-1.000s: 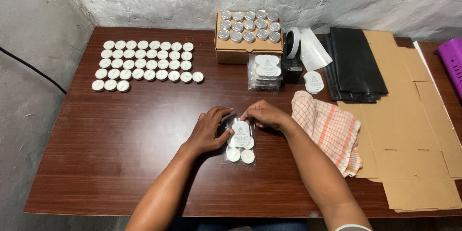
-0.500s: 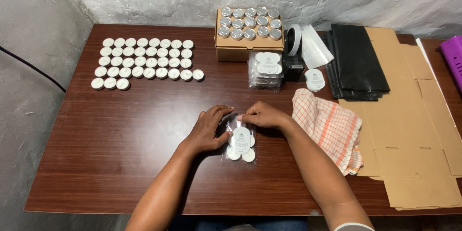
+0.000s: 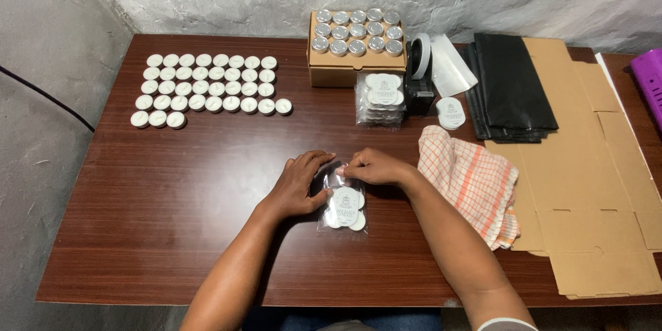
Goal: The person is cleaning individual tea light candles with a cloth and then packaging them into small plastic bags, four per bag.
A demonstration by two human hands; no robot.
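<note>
A small clear plastic bag of white tealight candles (image 3: 345, 208) lies on the dark wooden table (image 3: 200, 186), with a round label on its front. My left hand (image 3: 298, 183) presses against the bag's left side. My right hand (image 3: 371, 166) pinches the bag's top edge with fingers closed on the plastic. Both hands rest at the table's middle, close together.
Rows of loose white tealights (image 3: 207, 89) lie at the back left. A cardboard box with metal-cupped candles (image 3: 355, 38), a stack of filled bags (image 3: 379, 96), a tape dispenser (image 3: 418, 72), black bags (image 3: 510, 86), a checked cloth (image 3: 472, 179) and flat cardboard (image 3: 593, 186) sit to the right.
The bag of tealights has shifted slightly toward me under both hands; my fingers have moved along its top edge. Everything else stays put.
</note>
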